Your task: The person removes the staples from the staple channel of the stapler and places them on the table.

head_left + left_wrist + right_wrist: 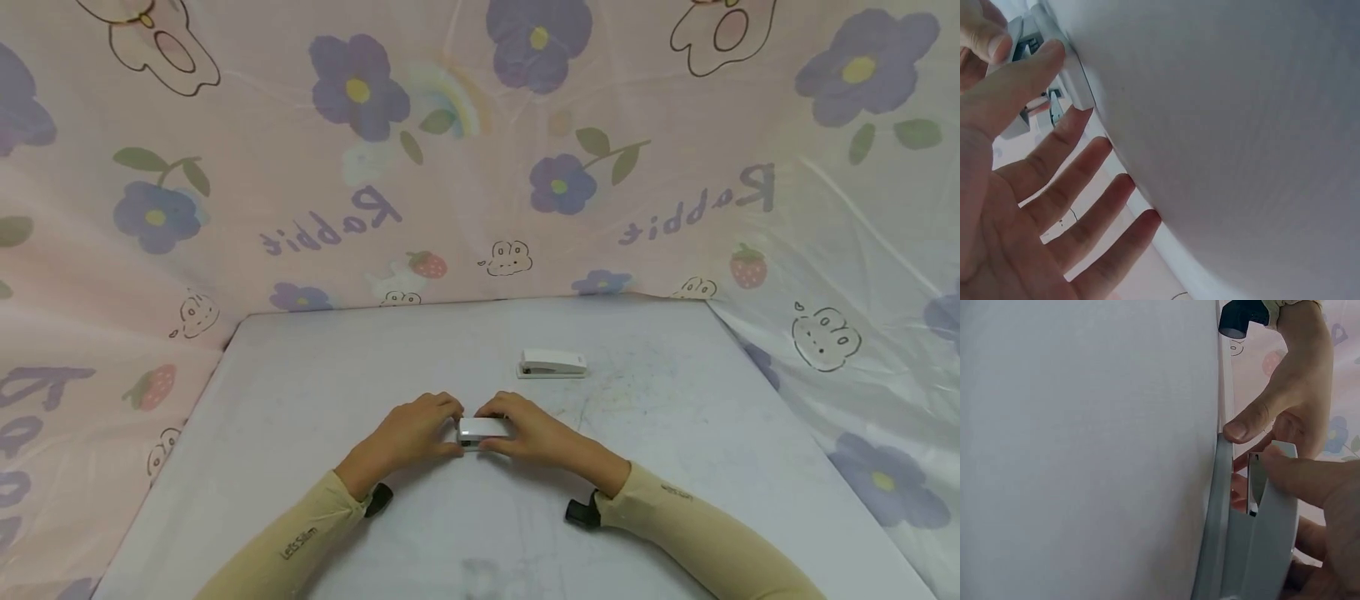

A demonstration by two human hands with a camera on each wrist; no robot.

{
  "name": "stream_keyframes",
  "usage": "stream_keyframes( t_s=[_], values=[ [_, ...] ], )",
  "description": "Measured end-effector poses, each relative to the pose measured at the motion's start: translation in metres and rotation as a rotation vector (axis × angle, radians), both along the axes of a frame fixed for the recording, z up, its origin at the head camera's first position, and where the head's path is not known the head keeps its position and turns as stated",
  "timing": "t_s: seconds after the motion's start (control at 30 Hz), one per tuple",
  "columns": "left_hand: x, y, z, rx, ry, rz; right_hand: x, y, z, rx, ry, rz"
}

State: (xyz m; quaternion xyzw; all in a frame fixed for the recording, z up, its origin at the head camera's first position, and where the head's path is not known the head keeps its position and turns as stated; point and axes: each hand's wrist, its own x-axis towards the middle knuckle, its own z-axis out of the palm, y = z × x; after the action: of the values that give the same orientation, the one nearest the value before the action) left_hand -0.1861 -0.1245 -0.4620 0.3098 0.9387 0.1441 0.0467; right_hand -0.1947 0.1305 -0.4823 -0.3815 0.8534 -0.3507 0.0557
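A white stapler (484, 428) stands on the white table between the two hands. My right hand (528, 429) grips its top arm, thumb on the near side and fingers curled behind. In the right wrist view the stapler (1266, 537) shows a gap between its arm and base near the front end. My left hand (420, 429) is at that front end. Its thumb and index finger pinch the base, while the other left fingers (1104, 212) lie spread, tips touching the table. Beyond the right hand rests a second white stapler (553, 364), untouched.
The white table (337, 358) reaches back to a pink curtain (465, 200) printed with flowers and rabbits, which also hangs at both sides. Black wrist cameras (583, 513) sit under beige sleeves (697, 521). Faint marks streak the table right of the second stapler.
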Motion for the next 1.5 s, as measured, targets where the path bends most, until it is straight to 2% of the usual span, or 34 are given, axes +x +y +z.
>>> stream_keyframes(
  t_s=[0.3, 0.57, 0.83, 0.97, 1.07, 1.2, 1.5],
  values=[
    [0.002, 0.007, 0.003, -0.024, 0.023, 0.014, 0.002, -0.006, 0.002, 0.006, -0.012, -0.061],
    [0.001, 0.008, 0.001, -0.030, 0.008, 0.045, 0.003, -0.005, 0.001, -0.018, -0.046, -0.053],
    [0.002, 0.005, 0.000, -0.012, 0.015, 0.059, 0.001, -0.001, 0.001, -0.164, -0.161, -0.072],
    [0.002, 0.006, 0.002, 0.000, -0.002, 0.059, 0.002, 0.001, 0.004, -0.165, -0.138, -0.064],
    [0.002, 0.009, 0.003, 0.005, -0.025, 0.051, 0.003, 0.008, 0.008, -0.146, -0.089, -0.089],
    [0.002, 0.012, 0.004, -0.009, -0.022, 0.059, 0.001, 0.019, 0.016, -0.139, -0.025, -0.101],
    [0.004, 0.016, 0.004, -0.036, -0.010, 0.071, 0.006, 0.039, 0.032, -0.132, -0.039, -0.131]
  ],
)
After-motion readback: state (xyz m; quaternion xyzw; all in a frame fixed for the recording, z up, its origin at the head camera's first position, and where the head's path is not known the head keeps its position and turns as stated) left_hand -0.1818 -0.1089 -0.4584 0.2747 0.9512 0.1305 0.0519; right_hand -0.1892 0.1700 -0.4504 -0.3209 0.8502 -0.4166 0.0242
